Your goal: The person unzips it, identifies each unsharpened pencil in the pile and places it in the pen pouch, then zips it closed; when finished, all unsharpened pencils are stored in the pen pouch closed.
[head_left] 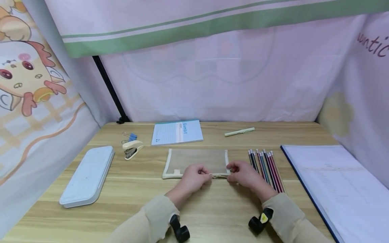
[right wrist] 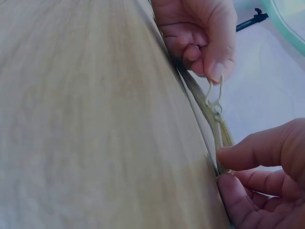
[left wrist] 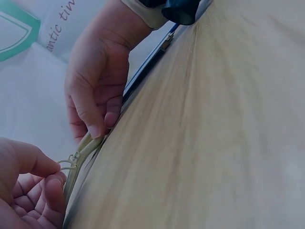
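Note:
A grey zip pouch [head_left: 200,160] with cream edging lies flat on the wooden table, its zipper [head_left: 219,176] along the near side. My left hand [head_left: 194,177] pinches the looped cord [right wrist: 220,88] of the zipper pull between thumb and forefinger. At the pouch's near right corner, my right hand [head_left: 244,173] pinches the zipper's end between thumb and fingers. Between the hands the zipper edge is parted around the slider [left wrist: 75,156]. A row of pencils [head_left: 268,168] lies just right of the pouch, partly hidden under my right forearm.
Left of the pouch are a white case [head_left: 88,175], a cream stapler [head_left: 132,148] and blue binder clips [head_left: 132,137]. Behind it lie a Gambit notebook [head_left: 177,132] and a pale green pen [head_left: 239,132]. A dark-edged folder with papers [head_left: 334,182] covers the right side.

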Action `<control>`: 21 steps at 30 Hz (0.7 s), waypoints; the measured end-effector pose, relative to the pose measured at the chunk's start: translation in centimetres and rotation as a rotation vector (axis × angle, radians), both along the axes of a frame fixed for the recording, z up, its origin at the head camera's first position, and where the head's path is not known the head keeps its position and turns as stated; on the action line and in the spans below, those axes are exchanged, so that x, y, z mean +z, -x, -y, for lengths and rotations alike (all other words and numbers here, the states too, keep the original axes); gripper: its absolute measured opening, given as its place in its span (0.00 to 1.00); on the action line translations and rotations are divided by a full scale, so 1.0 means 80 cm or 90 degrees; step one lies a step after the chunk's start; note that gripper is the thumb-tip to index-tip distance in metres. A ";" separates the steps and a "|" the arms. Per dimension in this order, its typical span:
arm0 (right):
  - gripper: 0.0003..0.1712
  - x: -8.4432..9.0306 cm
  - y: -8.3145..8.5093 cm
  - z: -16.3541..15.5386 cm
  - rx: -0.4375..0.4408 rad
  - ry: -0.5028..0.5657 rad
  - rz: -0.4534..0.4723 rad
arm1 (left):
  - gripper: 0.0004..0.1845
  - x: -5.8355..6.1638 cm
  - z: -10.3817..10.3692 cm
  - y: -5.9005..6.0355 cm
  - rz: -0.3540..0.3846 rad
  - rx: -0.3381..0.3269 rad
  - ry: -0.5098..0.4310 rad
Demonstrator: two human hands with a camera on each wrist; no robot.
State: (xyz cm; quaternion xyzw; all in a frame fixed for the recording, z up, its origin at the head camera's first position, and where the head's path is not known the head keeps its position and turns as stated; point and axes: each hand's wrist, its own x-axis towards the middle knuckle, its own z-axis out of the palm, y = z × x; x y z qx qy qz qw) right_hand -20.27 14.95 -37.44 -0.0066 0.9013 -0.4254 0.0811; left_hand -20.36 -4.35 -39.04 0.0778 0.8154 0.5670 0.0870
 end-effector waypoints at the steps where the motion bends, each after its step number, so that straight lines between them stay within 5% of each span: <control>1: 0.21 -0.001 0.000 0.000 0.001 0.003 -0.001 | 0.04 0.000 0.003 0.000 0.001 0.005 0.001; 12: 0.23 0.000 0.002 -0.002 -0.012 0.028 0.010 | 0.02 0.000 0.055 0.007 -0.015 0.045 0.009; 21: 0.23 0.005 0.000 0.002 -0.012 0.013 0.030 | 0.02 0.000 0.101 0.007 0.024 0.045 -0.015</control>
